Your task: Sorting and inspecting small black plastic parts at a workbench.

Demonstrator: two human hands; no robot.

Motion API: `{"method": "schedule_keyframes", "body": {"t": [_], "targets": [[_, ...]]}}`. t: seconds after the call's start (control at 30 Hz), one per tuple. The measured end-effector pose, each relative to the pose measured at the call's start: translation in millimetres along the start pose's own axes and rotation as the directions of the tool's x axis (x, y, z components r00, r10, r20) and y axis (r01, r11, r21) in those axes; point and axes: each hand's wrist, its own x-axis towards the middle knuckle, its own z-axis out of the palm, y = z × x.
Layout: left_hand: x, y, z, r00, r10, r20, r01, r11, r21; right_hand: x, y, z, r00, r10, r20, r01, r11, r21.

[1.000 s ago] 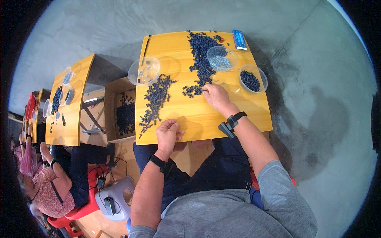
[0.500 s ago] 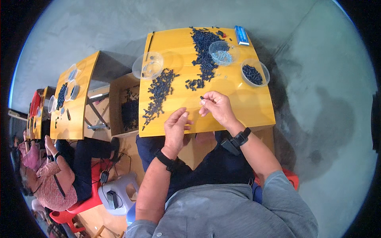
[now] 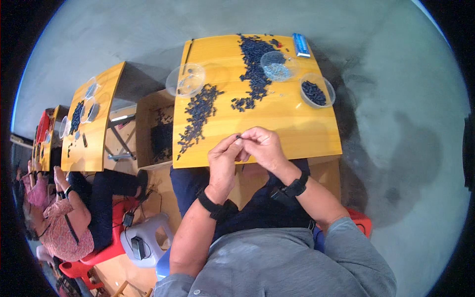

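Observation:
Over the near edge of the yellow table, my left hand (image 3: 221, 163) and my right hand (image 3: 264, 150) meet fingertip to fingertip. Both are pinched on a small black piece (image 3: 238, 137), mostly hidden by the fingers. A loose heap of short black cylindrical pieces (image 3: 199, 114) lies ahead of my left hand. Farther back spreads a bigger pile of the same pieces (image 3: 255, 59). One clear round tub (image 3: 312, 103) at the right holds black pieces, and another tub (image 3: 278, 73) beside the big pile holds small bluish-silver parts.
A third clear tub (image 3: 170, 81) overhangs the table's left edge. At the far right corner lies a blue box (image 3: 301, 45). A cardboard box (image 3: 143, 148) with black pieces stands left of the table (image 3: 297, 138). Other people sit at tables farther left, near a white stool (image 3: 161, 232).
My right hand has moved down and left with the small black piece. My left hand has come up to meet it, and its fingers have closed on the piece.

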Motion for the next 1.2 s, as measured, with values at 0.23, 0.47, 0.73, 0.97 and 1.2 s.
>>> {"method": "schedule_keyframes", "body": {"t": [0.23,0.47,0.73,0.97,1.2], "targets": [[2,3,-9,0.996,-0.063,-0.064,0.063,0.998,-0.001,-1,0,-4,1.0,-0.023,0.0,0.023,0.98,-0.195],[14,-3,-30,0.974,-0.217,-0.057,0.22,0.974,0.051,57,31,-115,0.936,-0.23,-0.266,-0.049,0.665,-0.745],[13,-21,-37,0.961,-0.276,-0.028,0.277,0.95,0.142,100,16,-149,0.911,-0.365,-0.194,-0.096,0.27,-0.958],[7,-8,-37,0.933,-0.35,-0.087,0.358,0.927,0.111,114,29,-154,0.921,-0.307,-0.241,-0.182,0.209,-0.961],[2,0,-32,0.981,-0.195,-0.007,0.195,0.981,0.023,111,33,-162,0.904,-0.395,-0.164,-0.101,0.176,-0.979]]}}
